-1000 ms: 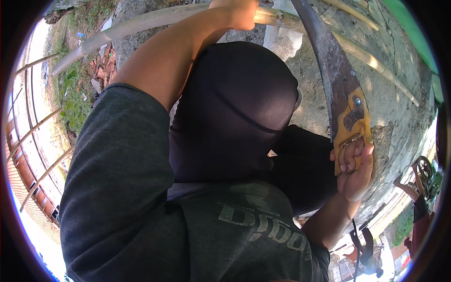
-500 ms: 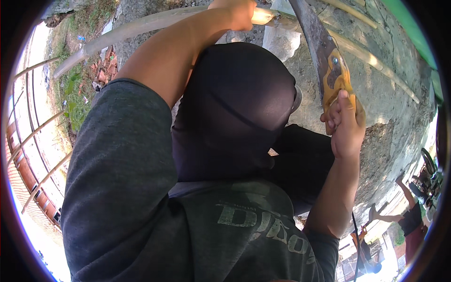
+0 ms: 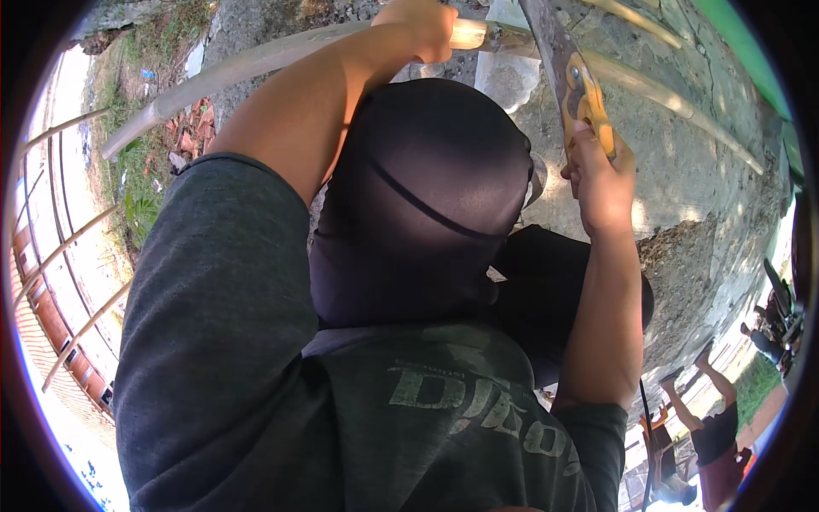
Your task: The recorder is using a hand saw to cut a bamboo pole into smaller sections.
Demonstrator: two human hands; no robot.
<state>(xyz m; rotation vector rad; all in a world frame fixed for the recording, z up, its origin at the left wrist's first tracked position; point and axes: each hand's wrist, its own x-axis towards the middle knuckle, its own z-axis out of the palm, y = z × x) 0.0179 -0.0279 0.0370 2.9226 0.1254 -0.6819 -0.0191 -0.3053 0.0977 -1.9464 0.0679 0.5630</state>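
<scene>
The right hand (image 3: 602,181) and its saw (image 3: 557,72) have travelled up the frame, away from the wearer's body, over the past second, while the left hand (image 3: 416,30) keeps nearly the same place on a pale, bamboo-like pole (image 3: 256,66). At the lower right rim, a bystander in a dark red top (image 3: 719,452) has also shifted inward, now near a second person (image 3: 670,456).

The right hand is clamped on the saw's yellow handle (image 3: 590,107), thumb lying along its near part. The dark, toothed blade slants up and to the left, crossing the pole in this view, its far end cut off by the upper edge; whether the teeth touch the wood cannot be told. The left hand is closed around the pole just to the left of that crossing, its fingers partly hidden.

The pole runs in a bent line across the upper part of the scene, beyond the wearer's raised knee (image 3: 426,171), clad in black. A whitish block (image 3: 508,81) shows just below the pole, between the left hand and the blade. A thinner pole (image 3: 636,20) lies farther off on the cracked concrete ground (image 3: 674,192), with green material (image 3: 751,64) at the right rim and reddish rubble (image 3: 201,126) at left.
</scene>
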